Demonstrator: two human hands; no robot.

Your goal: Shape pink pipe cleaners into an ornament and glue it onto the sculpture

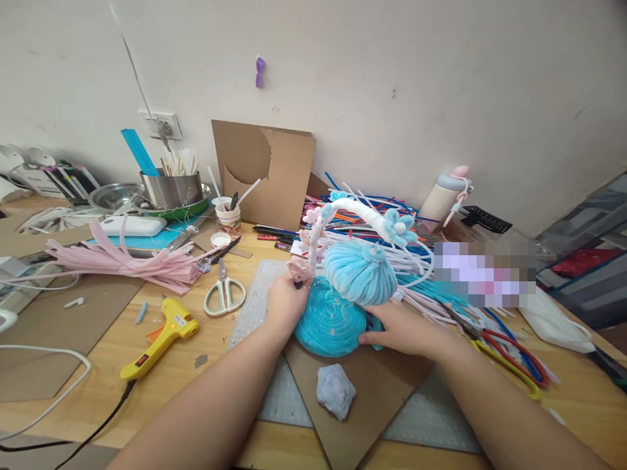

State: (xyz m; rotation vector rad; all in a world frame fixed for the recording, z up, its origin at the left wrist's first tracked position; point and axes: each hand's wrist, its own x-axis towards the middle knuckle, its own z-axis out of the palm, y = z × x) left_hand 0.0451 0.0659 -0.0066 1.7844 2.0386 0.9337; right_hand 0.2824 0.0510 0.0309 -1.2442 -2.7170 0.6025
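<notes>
A blue coiled disc (330,318) of fuzzy stems rests over a cardboard piece (362,405). Above its right part is a pleated light-blue ball (361,271). A white wrapped arch (360,207) with pink and blue flowers rises over both. At the arch's left foot, my left hand (288,301) is closed around the lower end, by the disc's left edge. My right hand (394,326) touches the disc's right side under the ball, thumb apart from the fingers, whose tips are partly hidden. A pale grey-blue fuzzy piece (336,391) lies on the cardboard in front.
On the left are a yellow glue gun (164,339), scissors (224,294) and a pink stem bundle (132,261). Cut cardboard (264,170) leans on the wall. Behind my right arm lie many coloured stems (435,287), red-and-yellow-handled scissors (509,365) and a bottle (442,199).
</notes>
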